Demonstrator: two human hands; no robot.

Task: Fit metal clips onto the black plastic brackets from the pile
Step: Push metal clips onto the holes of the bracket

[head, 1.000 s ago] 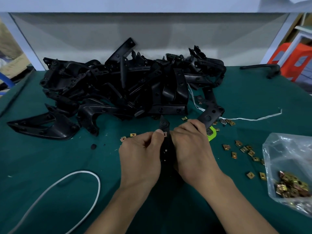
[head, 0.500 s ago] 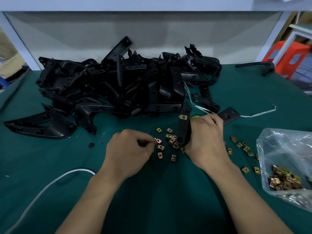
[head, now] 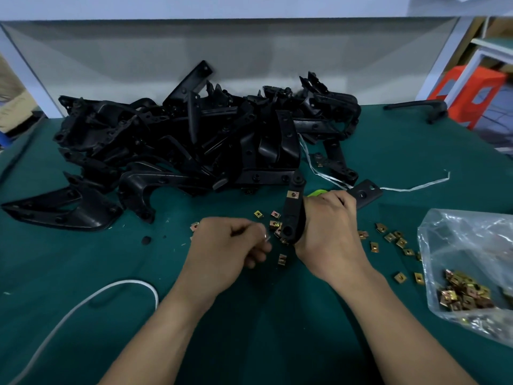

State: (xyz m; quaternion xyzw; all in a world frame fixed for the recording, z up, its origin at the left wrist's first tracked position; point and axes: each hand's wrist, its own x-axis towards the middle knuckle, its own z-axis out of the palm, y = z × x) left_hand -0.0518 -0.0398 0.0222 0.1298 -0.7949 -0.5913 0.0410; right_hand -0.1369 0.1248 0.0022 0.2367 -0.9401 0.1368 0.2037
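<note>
My right hand (head: 329, 233) grips a black plastic bracket (head: 294, 209) and holds it upright on the green table. One brass clip (head: 293, 194) sits on its upper arm. The bracket's other end (head: 365, 191) sticks out behind my fingers. My left hand (head: 227, 247) is curled just left of the bracket and pinches a small metal clip (head: 266, 237) between thumb and forefinger. Loose brass clips (head: 274, 225) lie on the cloth between my hands. A large pile of black brackets (head: 194, 140) fills the back of the table.
A clear plastic bag of clips (head: 469, 276) lies at the right, with more scattered clips (head: 391, 237) beside it. A white cable (head: 83, 301) loops at the lower left, a white string (head: 410, 187) runs at the right. A green item (head: 316, 193) peeks out behind the held bracket.
My hands have parted: the left left the bracket and took a clip from the cloth. The right hand turned the bracket upright and keeps holding it.
</note>
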